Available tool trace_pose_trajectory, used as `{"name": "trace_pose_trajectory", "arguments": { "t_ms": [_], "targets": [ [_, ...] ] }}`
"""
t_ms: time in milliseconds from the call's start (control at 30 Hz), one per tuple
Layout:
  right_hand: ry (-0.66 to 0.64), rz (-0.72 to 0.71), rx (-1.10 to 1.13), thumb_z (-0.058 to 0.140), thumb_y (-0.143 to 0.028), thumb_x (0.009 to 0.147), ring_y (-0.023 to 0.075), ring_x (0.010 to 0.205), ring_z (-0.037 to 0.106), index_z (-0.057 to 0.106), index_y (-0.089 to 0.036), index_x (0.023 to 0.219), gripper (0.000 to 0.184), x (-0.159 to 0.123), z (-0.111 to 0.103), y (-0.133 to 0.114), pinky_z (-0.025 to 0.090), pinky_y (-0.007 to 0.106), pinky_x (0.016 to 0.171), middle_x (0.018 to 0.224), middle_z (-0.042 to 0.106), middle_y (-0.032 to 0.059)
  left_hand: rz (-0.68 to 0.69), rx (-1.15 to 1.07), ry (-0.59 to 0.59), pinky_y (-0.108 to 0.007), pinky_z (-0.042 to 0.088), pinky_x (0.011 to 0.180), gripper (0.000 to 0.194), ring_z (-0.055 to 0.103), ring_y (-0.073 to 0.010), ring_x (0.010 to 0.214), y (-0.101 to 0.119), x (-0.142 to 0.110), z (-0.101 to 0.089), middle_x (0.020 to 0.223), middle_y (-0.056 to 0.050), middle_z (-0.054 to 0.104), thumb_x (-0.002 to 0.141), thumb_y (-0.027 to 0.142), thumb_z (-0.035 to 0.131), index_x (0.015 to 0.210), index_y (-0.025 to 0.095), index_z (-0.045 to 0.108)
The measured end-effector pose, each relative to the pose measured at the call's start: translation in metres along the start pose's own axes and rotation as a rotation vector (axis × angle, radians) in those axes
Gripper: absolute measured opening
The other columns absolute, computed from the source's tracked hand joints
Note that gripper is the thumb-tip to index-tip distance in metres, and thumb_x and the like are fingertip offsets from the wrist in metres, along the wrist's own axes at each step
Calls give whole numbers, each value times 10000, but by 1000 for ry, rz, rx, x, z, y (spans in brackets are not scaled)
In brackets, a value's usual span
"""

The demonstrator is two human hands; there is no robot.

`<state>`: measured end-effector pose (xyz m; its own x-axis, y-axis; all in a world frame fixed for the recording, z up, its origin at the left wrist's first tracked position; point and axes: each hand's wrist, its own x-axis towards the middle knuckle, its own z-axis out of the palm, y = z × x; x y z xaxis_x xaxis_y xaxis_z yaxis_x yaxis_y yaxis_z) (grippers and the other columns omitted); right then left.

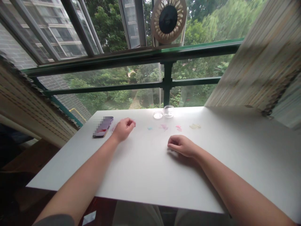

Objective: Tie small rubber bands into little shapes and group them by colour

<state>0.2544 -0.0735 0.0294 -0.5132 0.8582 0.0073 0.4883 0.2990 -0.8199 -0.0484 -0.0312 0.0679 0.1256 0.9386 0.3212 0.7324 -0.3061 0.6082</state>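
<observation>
The left hand (122, 129) curls, pinched-looking; the right hand (182, 146) curls loosely. Whether either grips anything, I cannot tell. Below spreads a smooth white table (131, 175), bearing a dark rectangular phone (107, 126) and clear round plastic containers (168, 113). Beyond the hands, small yellow (194, 126), lilac (164, 127), pink (179, 128) and blue pieces (150, 128) lie grouped, apparently already separated by colour; anything remaining is unclear.

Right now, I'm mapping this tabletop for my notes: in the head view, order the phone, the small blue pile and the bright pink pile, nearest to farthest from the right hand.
From the right hand:
1. Bright pink pile: just beyond it.
2. Small blue pile: beyond it, to the left.
3. Phone: farthest left, past the left hand.
</observation>
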Motion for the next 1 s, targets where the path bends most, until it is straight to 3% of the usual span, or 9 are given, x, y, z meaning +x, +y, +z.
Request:
{"name": "trace_pose_trajectory", "arguments": {
  "t_ms": [100,233,400,600,833,1000],
  "targets": [
    [-11,6,89,571,-296,761,108,555,507,594,-157,735,144,1,1,2,383,230,530,621,592,3,58,-151,-99,-239,394,585,276,516,-126,614,30,-15,21,713,-30,618,801,401,490,787,146,596],
    [-8,-2,303,614,-312,750,92,521,503,574,-144,768,173,1,1,6,399,222,505,608,560,-9,90,-336,-337,-228,379,558,274,492,-109,588,62,-24,52,697,-29,616,805,401,513,787,144,604],
    [67,-42,538,701,-356,686,82,525,493,573,-147,832,285,2,-1,11,402,207,473,638,561,-14,95,-546,-560,-237,419,602,267,528,-123,641,80,-22,80,718,-60,631,801,385,542,785,126,608],
    [151,-57,662,736,-356,651,92,535,514,598,-162,838,303,4,-1,11,410,222,489,629,579,-16,64,-570,-626,-238,433,624,239,546,-130,658,73,-28,96,733,-54,642,805,369,542,774,140,605],
    [58,-55,696,718,-317,686,99,554,520,611,-141,816,243,2,0,8,397,233,524,637,593,0,54,-540,-632,-228,418,599,230,538,-123,630,67,-34,96,703,-37,638,816,360,532,755,150,603],
    [39,-48,648,709,-328,695,107,570,512,621,-131,778,230,1,1,7,392,238,528,647,595,17,-35,-618,-608,-222,409,567,232,528,-118,597,65,-30,94,659,-34,623,798,363,558,728,147,601]
  ]
}}
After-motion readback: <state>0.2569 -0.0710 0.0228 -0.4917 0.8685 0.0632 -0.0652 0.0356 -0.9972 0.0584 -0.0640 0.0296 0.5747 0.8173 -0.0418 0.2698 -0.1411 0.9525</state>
